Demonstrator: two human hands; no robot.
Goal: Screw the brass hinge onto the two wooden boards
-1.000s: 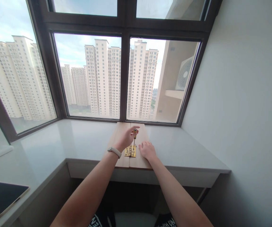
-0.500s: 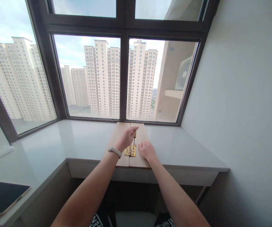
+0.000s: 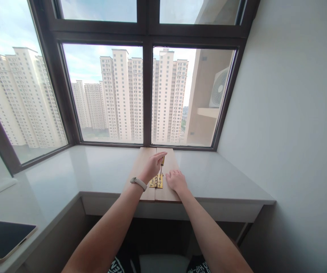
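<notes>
My left hand [image 3: 153,164], a watch [image 3: 138,183] on its wrist, is closed around the yellow handle of a screwdriver [image 3: 162,163]. The screwdriver stands nearly upright. Its shaft points down at the right leaf of a brass-coloured hinge [image 3: 159,182], where small screws show; the exact contact at the tip is too small to make out. That hinge lies open across the seam between two pale wooden boards [image 3: 167,194]. My right hand [image 3: 177,180] rests on the right board beside the hinge, fingers lying on the wood, holding nothing. My left wrist partly covers the hinge's left side.
The boards lie on a white windowsill counter [image 3: 214,178], reaching from its front edge to the window frame [image 3: 180,146]. A dark-screened tablet [image 3: 5,239] lies on the counter at the lower left. A white wall [image 3: 288,113] rises at the right.
The fingers of my left hand have shifted slightly on the screwdriver's handle and look straighter. My right hand stays on the board. The view has moved very slightly.
</notes>
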